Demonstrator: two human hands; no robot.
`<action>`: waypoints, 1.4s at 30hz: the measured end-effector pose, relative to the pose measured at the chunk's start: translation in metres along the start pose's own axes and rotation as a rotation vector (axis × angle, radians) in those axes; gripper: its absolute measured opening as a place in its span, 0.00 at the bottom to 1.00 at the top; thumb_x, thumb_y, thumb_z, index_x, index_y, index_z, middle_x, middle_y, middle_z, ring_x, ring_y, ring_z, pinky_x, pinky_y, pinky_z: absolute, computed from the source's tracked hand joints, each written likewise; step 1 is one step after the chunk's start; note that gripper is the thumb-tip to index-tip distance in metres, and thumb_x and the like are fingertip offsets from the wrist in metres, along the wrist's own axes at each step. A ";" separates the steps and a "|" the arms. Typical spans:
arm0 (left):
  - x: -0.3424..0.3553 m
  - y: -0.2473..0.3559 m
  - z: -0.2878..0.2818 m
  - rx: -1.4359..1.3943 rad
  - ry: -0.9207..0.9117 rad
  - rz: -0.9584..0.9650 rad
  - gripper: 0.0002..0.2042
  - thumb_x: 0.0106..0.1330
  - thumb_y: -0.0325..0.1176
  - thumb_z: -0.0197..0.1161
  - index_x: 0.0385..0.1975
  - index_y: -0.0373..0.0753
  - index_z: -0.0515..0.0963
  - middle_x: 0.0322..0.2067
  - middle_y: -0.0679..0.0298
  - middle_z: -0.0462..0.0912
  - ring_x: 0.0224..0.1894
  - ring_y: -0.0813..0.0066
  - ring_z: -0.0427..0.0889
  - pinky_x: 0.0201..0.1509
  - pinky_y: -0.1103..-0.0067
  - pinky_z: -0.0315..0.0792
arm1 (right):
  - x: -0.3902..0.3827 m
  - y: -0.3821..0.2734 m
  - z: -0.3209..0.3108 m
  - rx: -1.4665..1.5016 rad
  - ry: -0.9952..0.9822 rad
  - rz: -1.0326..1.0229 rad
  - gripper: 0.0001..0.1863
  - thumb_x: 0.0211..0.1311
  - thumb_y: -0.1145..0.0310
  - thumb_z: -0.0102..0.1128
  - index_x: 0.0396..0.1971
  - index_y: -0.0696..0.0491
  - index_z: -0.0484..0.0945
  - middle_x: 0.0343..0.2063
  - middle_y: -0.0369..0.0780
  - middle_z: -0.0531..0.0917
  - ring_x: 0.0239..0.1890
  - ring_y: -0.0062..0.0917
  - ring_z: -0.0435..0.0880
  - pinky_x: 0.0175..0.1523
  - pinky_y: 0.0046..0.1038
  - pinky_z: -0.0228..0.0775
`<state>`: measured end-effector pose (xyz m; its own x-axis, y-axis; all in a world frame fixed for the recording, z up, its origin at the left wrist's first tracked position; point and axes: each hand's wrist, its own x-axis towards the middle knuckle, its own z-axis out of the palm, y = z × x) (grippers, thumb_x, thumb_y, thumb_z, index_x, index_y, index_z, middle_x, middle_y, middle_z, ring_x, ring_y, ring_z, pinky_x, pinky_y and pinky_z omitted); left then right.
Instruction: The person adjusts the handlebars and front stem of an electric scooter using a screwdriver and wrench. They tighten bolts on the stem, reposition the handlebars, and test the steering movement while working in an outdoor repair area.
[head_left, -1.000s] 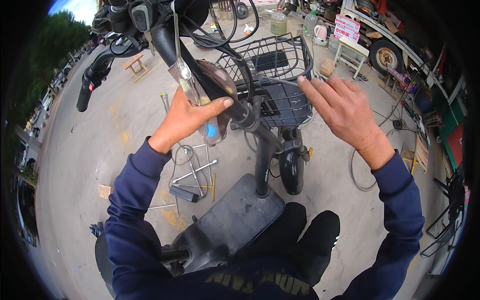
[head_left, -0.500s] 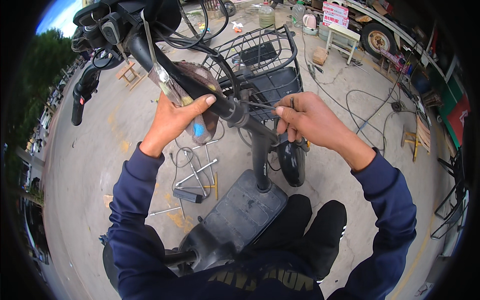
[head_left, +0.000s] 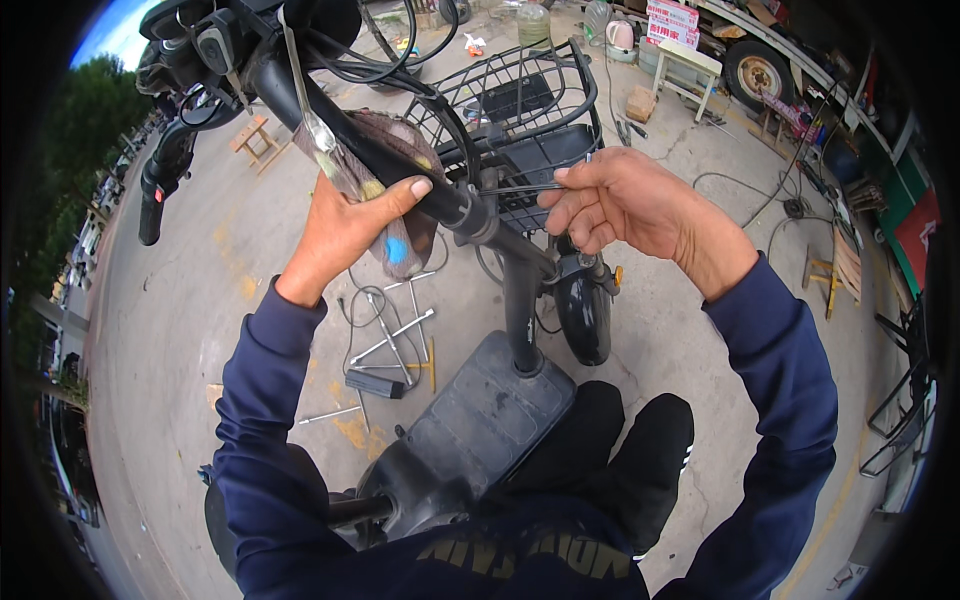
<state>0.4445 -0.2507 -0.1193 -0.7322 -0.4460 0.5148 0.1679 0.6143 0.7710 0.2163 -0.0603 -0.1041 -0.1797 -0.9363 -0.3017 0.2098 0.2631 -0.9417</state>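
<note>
The black steering stem (head_left: 292, 104) of a bike crosses the upper middle, with its handlebar above. My left hand (head_left: 345, 225) grips it through a mottled cloth (head_left: 402, 252) with a blue patch, thumb over the top. A silver wrench (head_left: 298, 75) lies along the stem, partly against the cloth. My right hand (head_left: 635, 215) is closed around a thin metal hex key (head_left: 520, 188), which reaches toward the clamp (head_left: 470, 222) on the stem. The key's tip is too small to make out clearly.
A wire basket (head_left: 580, 65) sits behind the stem, above the front fender (head_left: 585, 330). Cross wrenches (head_left: 395, 340) and cable lie below left, near the footboard (head_left: 470, 400). Wooden stools (head_left: 258, 140), a white stool (head_left: 685, 65), a wheel (head_left: 755, 75), hoses and bottles surround the bike.
My right hand came down from the basket's side, fingers extended, and closed on the thin key by the clamp, then shifted slightly upward. My left hand keeps its grip on the wrapped stem.
</note>
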 end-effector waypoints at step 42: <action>-0.004 0.005 -0.002 -0.044 -0.021 -0.065 0.14 0.61 0.31 0.72 0.43 0.34 0.80 0.35 0.64 0.85 0.36 0.79 0.82 0.41 0.78 0.77 | -0.032 0.021 0.009 -0.223 -0.103 -0.202 0.26 0.72 0.64 0.54 0.61 0.66 0.66 0.59 0.49 0.77 0.55 0.35 0.82 0.45 0.32 0.82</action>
<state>0.4497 -0.2470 -0.1165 -0.7560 -0.4697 0.4558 0.1485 0.5552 0.8183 0.2351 -0.0267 -0.1127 -0.0953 -0.9905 -0.0993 -0.0379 0.1033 -0.9939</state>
